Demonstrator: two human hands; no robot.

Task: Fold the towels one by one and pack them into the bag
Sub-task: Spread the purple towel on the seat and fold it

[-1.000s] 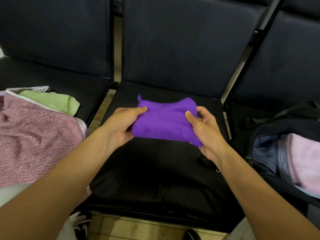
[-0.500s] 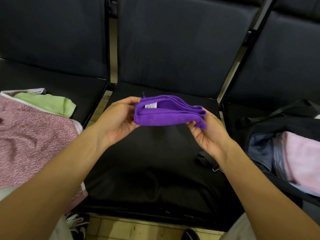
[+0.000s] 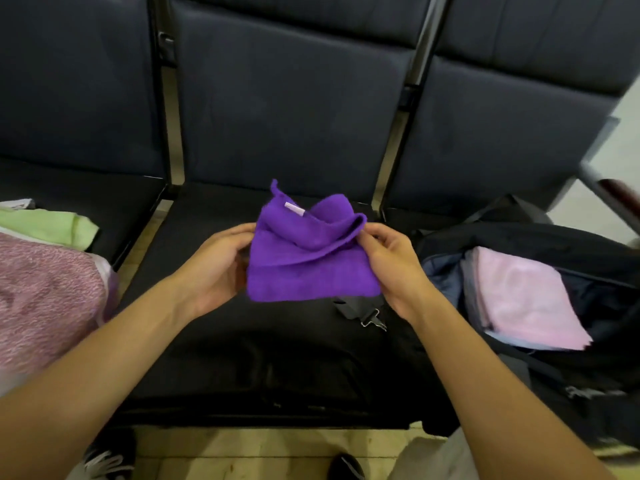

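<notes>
The row of dark padded chairs [image 3: 294, 109] carried everything. On the right seat the open black fabric bag [image 3: 540, 244] already held a folded pale pink towel [image 3: 526, 296] on top of others, so part of the packing looked done. On the left seat a speckled pink towel [image 3: 45, 296] and a light green one [image 3: 45, 225] waited unfolded. Over the middle seat, the small purple towel [image 3: 308, 271] hung half-folded, its side edges pinched by the left hand [image 3: 216, 268] and the right hand [image 3: 391, 261]; its fold seemed nearly finished.

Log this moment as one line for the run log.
step: folding | held: purple towel, half folded | left hand: grips left edge | right hand: pinches top corner | bag: open, pink towel inside
</notes>
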